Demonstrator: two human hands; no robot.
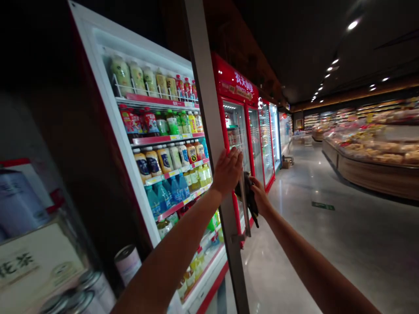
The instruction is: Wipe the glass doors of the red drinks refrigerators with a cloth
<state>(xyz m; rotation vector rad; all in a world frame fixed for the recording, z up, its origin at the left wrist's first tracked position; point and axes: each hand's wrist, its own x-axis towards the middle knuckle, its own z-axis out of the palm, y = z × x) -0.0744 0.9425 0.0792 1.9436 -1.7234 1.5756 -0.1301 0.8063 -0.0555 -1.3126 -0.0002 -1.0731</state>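
My left hand point(228, 171) lies with its fingers stretched out against the upright metal frame point(209, 109) of a glass door, by the upper end of its long handle point(246, 209). In my right hand point(260, 197) is a crumpled black cloth-like thing point(251, 201) with small yellow bits, held against that handle at a lower point. Its exact kind does not show. Beyond the frame to the left stands a lit drinks fridge point(121, 144), its shelves filled with bottles point(162, 159) of several colours.
Red-framed drinks fridges point(234, 83) run along the left wall. A wood-sided produce counter point(369, 174) curves along the right. Grey shiny floor point(304, 244) lies between them. Cans point(127, 261) and a cream box point(36, 261) stand close at lower left.
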